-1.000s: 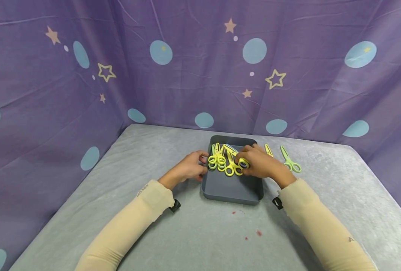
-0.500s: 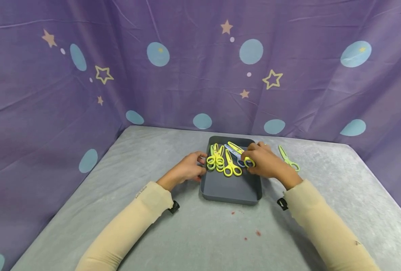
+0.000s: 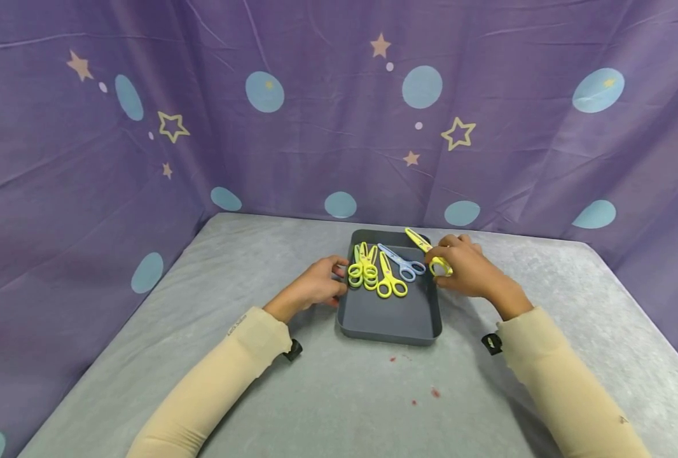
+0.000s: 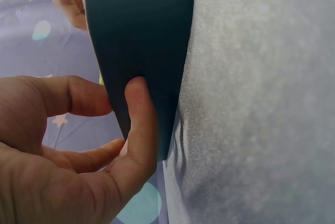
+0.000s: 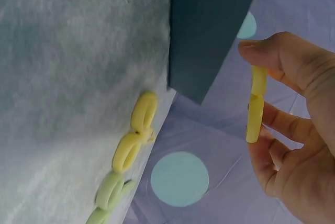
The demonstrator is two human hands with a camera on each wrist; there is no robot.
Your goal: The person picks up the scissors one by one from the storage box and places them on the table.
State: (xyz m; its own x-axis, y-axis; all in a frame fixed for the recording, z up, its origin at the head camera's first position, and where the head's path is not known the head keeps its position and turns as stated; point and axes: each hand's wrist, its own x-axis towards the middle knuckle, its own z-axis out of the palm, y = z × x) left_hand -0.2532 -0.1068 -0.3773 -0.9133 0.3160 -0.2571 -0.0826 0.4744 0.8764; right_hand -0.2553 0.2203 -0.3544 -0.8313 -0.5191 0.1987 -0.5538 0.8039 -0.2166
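My right hand (image 3: 462, 264) pinches a pair of yellow zigzag-edged scissors (image 3: 418, 239) by the handle, over the right rim of a grey tray (image 3: 388, 318). In the right wrist view, the handle loops (image 5: 255, 114) sit between thumb and fingers. Inside the tray lie blue scissors (image 3: 396, 257), yellow scissors (image 3: 387, 273) and an overlapping cluster of yellow and green scissors (image 3: 364, 264) at the left. My left hand (image 3: 316, 283) rests at the tray's left side, its fingertips against the outer wall (image 4: 141, 30).
Right of the tray, yellow scissors (image 5: 135, 130) and green scissors (image 5: 110, 192) lie on the grey cloth; the right hand hides them in the head view. A purple patterned curtain (image 3: 316, 159) stands behind the table. Red spots (image 3: 435, 393) mark the cloth in front.
My right hand has lifted the yellow scissors off the blue ones and carried them right, to the tray's right rim. The blue scissors now show fully. My left hand stays put.
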